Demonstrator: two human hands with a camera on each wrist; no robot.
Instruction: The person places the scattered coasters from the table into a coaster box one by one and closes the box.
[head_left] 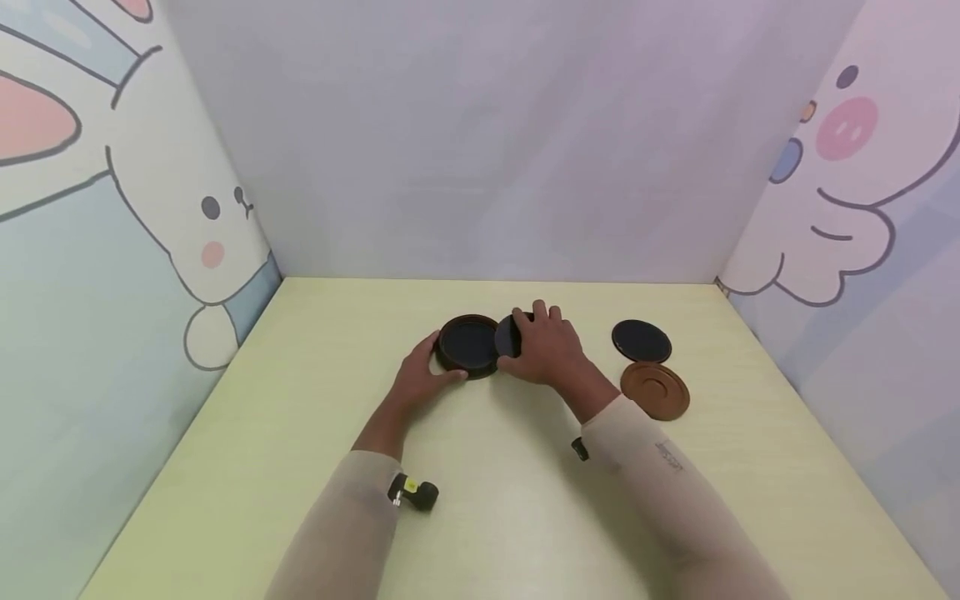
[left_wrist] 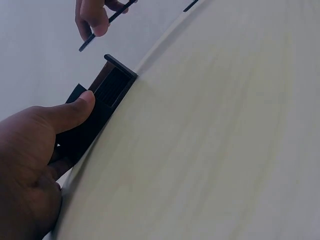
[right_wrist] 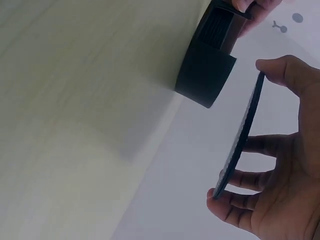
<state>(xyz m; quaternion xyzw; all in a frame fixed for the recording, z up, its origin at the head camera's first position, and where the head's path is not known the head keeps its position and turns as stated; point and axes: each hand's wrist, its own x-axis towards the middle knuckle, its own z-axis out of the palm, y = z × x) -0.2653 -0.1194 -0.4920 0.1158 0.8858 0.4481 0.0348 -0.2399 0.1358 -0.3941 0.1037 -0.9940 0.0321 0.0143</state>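
Note:
A round dark holder [head_left: 468, 345] with a raised rim stands on the table. My left hand [head_left: 422, 379] grips its left side, thumb at the near edge; in the left wrist view the left hand [left_wrist: 45, 145] holds the black holder [left_wrist: 92, 122] by its wall. Just right of the holder, my right hand [head_left: 543, 346] pinches a thin dark disc [head_left: 507, 337] by its edges. The right wrist view shows the disc [right_wrist: 241, 135] tilted, between the thumb and fingertips of the right hand [right_wrist: 285, 165], apart from the holder [right_wrist: 206, 75], whose side has an opening.
To the right on the pale table [head_left: 480, 500] lie a black disc [head_left: 641, 342] and, touching or close to its near edge, a brown disc [head_left: 655, 391] with ring markings. A grey backdrop [head_left: 480, 142] rises behind; printed cartoon panels flank both sides.

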